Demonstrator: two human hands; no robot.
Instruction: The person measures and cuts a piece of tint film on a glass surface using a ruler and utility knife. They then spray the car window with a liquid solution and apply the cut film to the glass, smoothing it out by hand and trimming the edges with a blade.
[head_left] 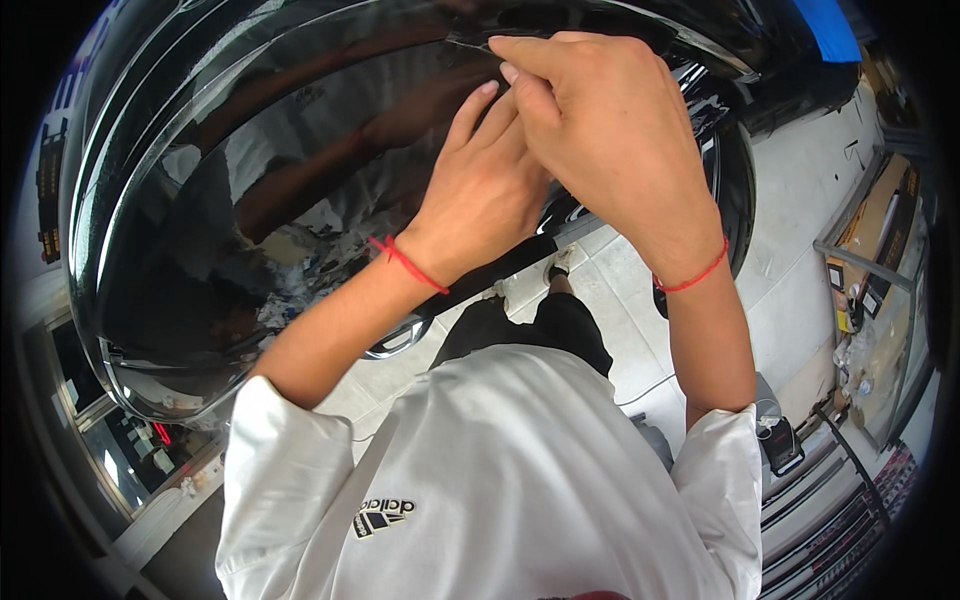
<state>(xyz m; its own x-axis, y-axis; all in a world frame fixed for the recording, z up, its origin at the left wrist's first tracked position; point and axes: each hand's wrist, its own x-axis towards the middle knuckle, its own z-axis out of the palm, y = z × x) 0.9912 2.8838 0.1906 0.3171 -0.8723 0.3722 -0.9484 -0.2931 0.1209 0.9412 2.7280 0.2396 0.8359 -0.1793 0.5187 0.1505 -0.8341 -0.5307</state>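
Observation:
Both my hands are over the glossy black body panel of a car (330,130), which mirrors my arms. My left hand (480,200) lies on the panel with its fingers stretched out, holding nothing. Partly overlapping it is my right hand (620,140), index finger reaching forward and thumb tucked close beneath it. A thin, pale streak (466,43), perhaps the edge of clear film, runs along the panel up to that index fingertip. Whatever lies between finger and thumb is too small to make out.
Blue tape (830,32) sticks to the car at the upper right, above a dark wheel (738,195). A metal-framed rack with cardboard boxes (878,225) stands at the right. Below it are a grey device (780,440) and slatted rails (820,500). Pale tiles (625,300) cover the floor.

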